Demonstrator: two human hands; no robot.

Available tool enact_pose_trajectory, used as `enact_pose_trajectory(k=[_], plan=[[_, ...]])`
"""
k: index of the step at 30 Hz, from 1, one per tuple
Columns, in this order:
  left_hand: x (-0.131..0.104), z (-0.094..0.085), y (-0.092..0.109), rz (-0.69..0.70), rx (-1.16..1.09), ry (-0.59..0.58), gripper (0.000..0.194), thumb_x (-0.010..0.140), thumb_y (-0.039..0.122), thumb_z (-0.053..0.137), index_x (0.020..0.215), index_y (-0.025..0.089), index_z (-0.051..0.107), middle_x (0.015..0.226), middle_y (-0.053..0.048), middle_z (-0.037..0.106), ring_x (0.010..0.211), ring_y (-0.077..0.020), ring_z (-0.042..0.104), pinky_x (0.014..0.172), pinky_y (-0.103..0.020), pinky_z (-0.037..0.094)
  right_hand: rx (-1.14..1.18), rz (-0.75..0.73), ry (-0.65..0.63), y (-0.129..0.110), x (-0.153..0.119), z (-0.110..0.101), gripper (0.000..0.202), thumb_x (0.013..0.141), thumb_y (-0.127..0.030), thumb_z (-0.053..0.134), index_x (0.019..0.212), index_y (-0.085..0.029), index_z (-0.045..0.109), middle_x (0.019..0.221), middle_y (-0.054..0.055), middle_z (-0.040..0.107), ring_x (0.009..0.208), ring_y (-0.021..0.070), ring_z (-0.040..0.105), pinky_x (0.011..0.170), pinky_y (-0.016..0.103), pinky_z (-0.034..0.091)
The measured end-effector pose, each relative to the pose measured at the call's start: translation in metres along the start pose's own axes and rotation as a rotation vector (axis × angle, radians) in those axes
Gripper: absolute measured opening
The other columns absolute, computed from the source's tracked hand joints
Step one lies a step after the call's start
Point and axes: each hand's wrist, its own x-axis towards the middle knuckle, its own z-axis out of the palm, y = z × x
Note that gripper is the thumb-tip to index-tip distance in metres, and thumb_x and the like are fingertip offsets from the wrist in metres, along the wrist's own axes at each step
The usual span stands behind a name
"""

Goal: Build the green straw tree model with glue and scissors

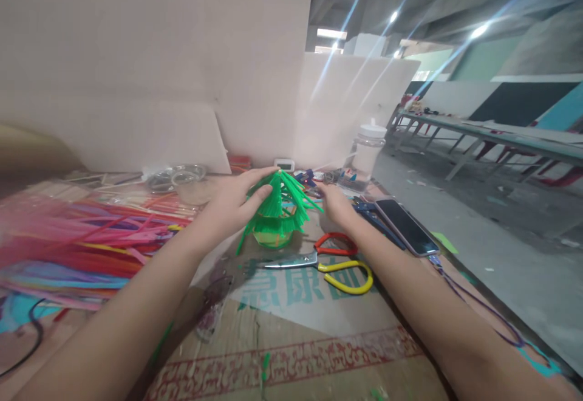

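Observation:
My left hand [243,197] is closed on a green cone-shaped craft piece [277,209], like a small tree, made of fuzzy pipe cleaners. Thumb and fingers rest on its upper left side, and its round base stands on the table. To the right of it is my right hand [336,205], its fingers mostly hidden from view. Just beyond those fingertips lies a dark blue object [307,177] with a small red light, its kind unclear; whether I touch it cannot be told. Scissors [314,261] with one red and one yellow handle lie in front of the green piece.
Many coloured pipe cleaners [104,237] are spread at the left. A phone [407,226] with a cable lies by the right edge, beside dark-handled pliers [376,222]. Behind stand a clear bottle [364,155], a small white display [285,164] and tall white boards [182,54].

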Motion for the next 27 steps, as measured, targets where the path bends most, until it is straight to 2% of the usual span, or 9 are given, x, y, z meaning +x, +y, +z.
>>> enact_pose_trajectory(k=[3,4,6,8,9,12,15,21,27], plan=[[0.0,0.0,-0.001,-0.004,0.006,0.003,0.043,0.097,0.037,0.044,0.137,0.022,0.052,0.137,-0.006,0.06,0.123,-0.0231,0.057,0.108,-0.042,0.042,0.029,0.088,0.142,-0.005,0.006,-0.034,0.046,0.097,-0.02,0.026,0.128,-0.011,0.059,0.121,0.018,0.065,0.113,0.0262,0.058,0.1,0.046,0.043],[0.0,0.0,-0.001,-0.005,0.005,0.003,0.043,0.097,0.037,0.044,0.137,0.022,0.053,0.136,-0.006,0.06,0.123,-0.0231,0.057,0.108,-0.042,0.042,0.055,0.084,0.171,-0.011,0.006,-0.047,0.045,0.099,-0.027,0.028,0.129,-0.014,0.058,0.122,0.016,0.065,0.112,0.0254,0.059,0.098,0.043,0.044],[0.0,0.0,0.0,-0.008,-0.002,0.003,0.042,0.097,0.036,0.044,0.136,0.022,0.053,0.135,-0.006,0.061,0.123,-0.023,0.057,0.107,-0.043,0.043,0.156,0.002,0.211,-0.029,0.002,-0.069,0.04,0.097,-0.034,0.039,0.13,-0.018,0.056,0.115,0.011,0.068,0.104,0.0242,0.062,0.093,0.04,0.047],[0.0,0.0,0.001,-0.009,-0.009,0.003,0.041,0.097,0.035,0.044,0.135,0.023,0.054,0.134,-0.006,0.062,0.122,-0.0231,0.057,0.107,-0.043,0.043,0.17,-0.102,0.198,-0.051,-0.005,-0.082,0.035,0.097,-0.031,0.043,0.127,-0.02,0.056,0.101,0.009,0.069,0.088,0.0219,0.063,0.081,0.036,0.049],[0.001,0.0,0.002,-0.01,-0.011,0.002,0.041,0.097,0.035,0.045,0.135,0.024,0.054,0.133,-0.005,0.062,0.122,-0.0232,0.057,0.106,-0.044,0.044,0.148,-0.173,0.193,-0.061,-0.008,-0.085,0.031,0.096,-0.029,0.046,0.123,-0.02,0.058,0.101,0.009,0.069,0.087,0.0217,0.063,0.079,0.035,0.049],[0.001,0.0,0.001,-0.014,-0.015,0.007,0.041,0.097,0.036,0.045,0.135,0.024,0.054,0.135,-0.005,0.061,0.121,-0.0234,0.057,0.106,-0.044,0.044,0.042,-0.364,0.149,-0.083,-0.014,-0.081,0.021,0.096,-0.026,0.048,0.112,-0.021,0.061,0.099,0.009,0.069,0.088,0.0217,0.063,0.076,0.034,0.049],[0.001,-0.001,0.0,-0.015,-0.013,0.006,0.043,0.097,0.037,0.046,0.136,0.022,0.054,0.136,-0.006,0.06,0.122,-0.0232,0.057,0.107,-0.043,0.043,-0.07,-0.457,0.158,-0.088,-0.014,-0.072,0.018,0.098,-0.027,0.047,0.104,-0.018,0.062,0.091,0.009,0.07,0.084,0.0218,0.063,0.073,0.034,0.048],[0.001,-0.001,0.004,-0.007,-0.019,0.001,0.041,0.097,0.035,0.045,0.135,0.022,0.055,0.137,-0.006,0.06,0.122,-0.0226,0.057,0.107,-0.042,0.044,-0.177,-0.498,0.213,-0.085,-0.013,-0.062,0.02,0.098,-0.032,0.049,0.096,-0.016,0.062,0.081,0.008,0.068,0.077,0.0206,0.061,0.067,0.031,0.044],[0.0,0.0,0.006,0.012,-0.011,-0.006,0.04,0.097,0.033,0.045,0.134,0.023,0.055,0.135,-0.006,0.061,0.122,-0.0218,0.057,0.106,-0.041,0.044,-0.243,-0.481,0.192,-0.086,-0.014,-0.059,0.018,0.098,-0.03,0.049,0.097,-0.018,0.063,0.081,0.007,0.068,0.077,0.0205,0.059,0.068,0.031,0.041]])
